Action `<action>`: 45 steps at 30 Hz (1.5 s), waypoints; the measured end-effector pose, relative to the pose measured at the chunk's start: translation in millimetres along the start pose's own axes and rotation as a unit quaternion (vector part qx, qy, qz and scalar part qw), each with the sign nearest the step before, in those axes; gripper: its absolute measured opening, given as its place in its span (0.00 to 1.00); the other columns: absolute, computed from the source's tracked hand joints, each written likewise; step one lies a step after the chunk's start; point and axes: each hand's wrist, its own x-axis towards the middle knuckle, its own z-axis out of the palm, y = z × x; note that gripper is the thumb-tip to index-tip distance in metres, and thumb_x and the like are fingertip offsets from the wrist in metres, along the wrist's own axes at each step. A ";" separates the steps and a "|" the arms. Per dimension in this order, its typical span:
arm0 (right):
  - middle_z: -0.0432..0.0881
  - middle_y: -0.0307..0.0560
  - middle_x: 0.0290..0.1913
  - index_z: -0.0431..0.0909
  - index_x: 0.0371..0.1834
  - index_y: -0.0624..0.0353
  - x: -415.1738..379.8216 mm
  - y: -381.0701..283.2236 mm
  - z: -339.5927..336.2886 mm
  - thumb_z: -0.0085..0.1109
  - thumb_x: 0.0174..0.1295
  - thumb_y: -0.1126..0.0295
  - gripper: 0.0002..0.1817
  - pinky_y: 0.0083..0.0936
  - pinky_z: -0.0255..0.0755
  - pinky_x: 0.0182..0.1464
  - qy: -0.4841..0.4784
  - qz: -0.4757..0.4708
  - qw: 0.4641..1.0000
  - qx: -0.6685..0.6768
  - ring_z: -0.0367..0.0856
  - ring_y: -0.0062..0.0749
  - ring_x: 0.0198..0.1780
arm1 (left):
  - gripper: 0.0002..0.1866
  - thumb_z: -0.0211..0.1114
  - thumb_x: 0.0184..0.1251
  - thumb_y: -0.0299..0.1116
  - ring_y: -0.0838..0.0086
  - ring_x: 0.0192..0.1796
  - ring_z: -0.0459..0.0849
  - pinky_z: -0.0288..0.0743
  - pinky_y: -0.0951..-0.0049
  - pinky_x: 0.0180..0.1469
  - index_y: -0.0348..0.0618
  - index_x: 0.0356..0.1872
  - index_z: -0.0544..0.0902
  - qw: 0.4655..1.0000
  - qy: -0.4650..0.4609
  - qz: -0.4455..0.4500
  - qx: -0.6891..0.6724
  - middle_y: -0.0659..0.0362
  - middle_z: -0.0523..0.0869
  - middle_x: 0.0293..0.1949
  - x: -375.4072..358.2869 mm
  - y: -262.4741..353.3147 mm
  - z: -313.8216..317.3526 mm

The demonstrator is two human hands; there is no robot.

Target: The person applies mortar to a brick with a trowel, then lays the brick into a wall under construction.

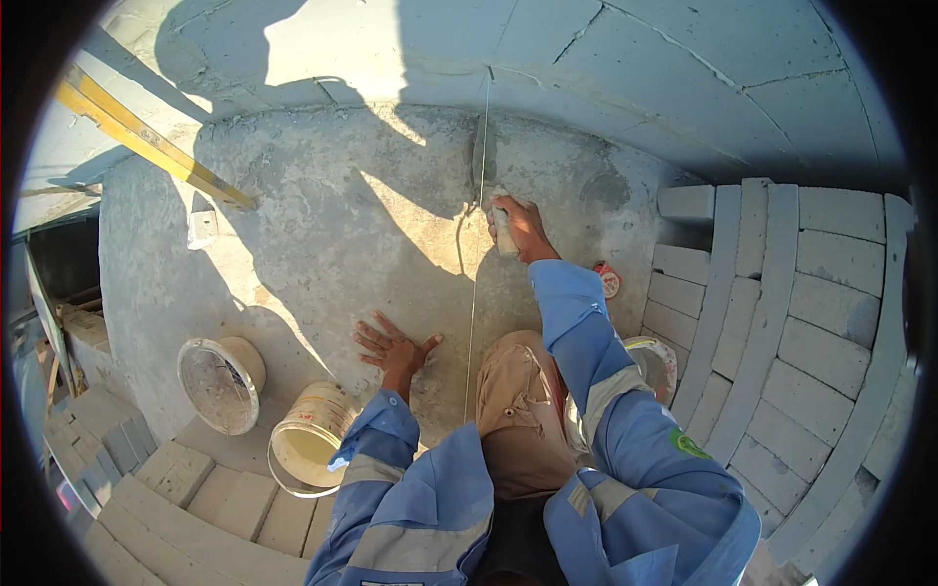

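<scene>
My right hand [523,230] is closed around the pale handle of a trowel [505,234]; its blade is hard to make out. The trowel is beside a thin taut string [475,303] that runs from the wall toward my knees, low over the concrete floor [303,195]. Just beyond the hand, a dark, wet-looking strip of mortar [486,156] lies along the string up to the wall. My left hand [395,352] rests flat on the floor with its fingers spread, holding nothing. To the right of my right forearm lies a small red-and-white round object [608,281].
Two buckets stand at left, an upright-looking one [256,363] and a tilted one [337,415]. Another bucket [669,366] is partly hidden by my right arm. Stacked pale blocks [821,313] line the right. A yellow level-like bar [156,146] leans at upper left; the block wall [664,78] lies ahead.
</scene>
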 end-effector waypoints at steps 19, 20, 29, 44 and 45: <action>0.81 0.70 0.56 0.77 0.57 0.71 -4.6 -57.2 9.8 0.57 0.64 0.52 0.31 0.44 0.73 0.61 0.071 -0.063 0.803 -0.589 0.80 0.60 0.59 | 0.81 0.72 0.42 0.75 0.34 0.75 0.10 0.18 0.23 0.68 0.43 0.76 0.20 1.000 0.005 0.005 -0.012 0.32 0.15 0.74 0.7 -0.2 -3.9; 0.81 0.70 0.56 0.77 0.57 0.71 -13.2 -57.7 12.5 0.57 0.64 0.52 0.31 0.44 0.73 0.61 0.072 -0.066 0.801 -0.590 0.80 0.60 0.59 | 0.81 0.72 0.42 0.75 0.34 0.75 0.10 0.18 0.23 0.68 0.43 0.76 0.20 1.000 0.006 0.007 -0.015 0.32 0.15 0.74 0.6 0.2 -4.2; 0.86 0.63 0.44 0.82 0.49 0.65 -70.3 -6.3 0.6 0.59 0.63 0.53 0.24 0.42 0.79 0.50 0.079 -0.094 0.794 -0.596 0.87 0.52 0.47 | 0.81 0.73 0.42 0.75 0.34 0.75 0.11 0.18 0.23 0.68 0.44 0.77 0.20 1.000 0.005 0.007 -0.013 0.32 0.15 0.74 -3.1 0.7 -7.2; 0.74 0.40 0.26 0.74 0.48 0.57 -98.9 122.2 7.9 0.53 0.73 0.56 0.15 0.24 0.68 0.19 0.061 0.046 0.997 0.015 0.73 0.23 0.18 | 0.81 0.72 0.42 0.75 0.35 0.75 0.10 0.19 0.24 0.69 0.44 0.76 0.19 1.000 0.001 -0.004 0.001 0.33 0.14 0.74 -2.8 6.0 -7.6; 0.74 0.40 0.26 0.74 0.48 0.57 -98.7 122.8 7.4 0.53 0.73 0.56 0.15 0.24 0.68 0.19 0.061 0.044 0.997 0.016 0.73 0.23 0.18 | 0.81 0.72 0.42 0.75 0.35 0.75 0.10 0.19 0.24 0.69 0.44 0.76 0.19 1.000 0.001 -0.004 0.000 0.32 0.14 0.74 -1.6 5.1 -7.0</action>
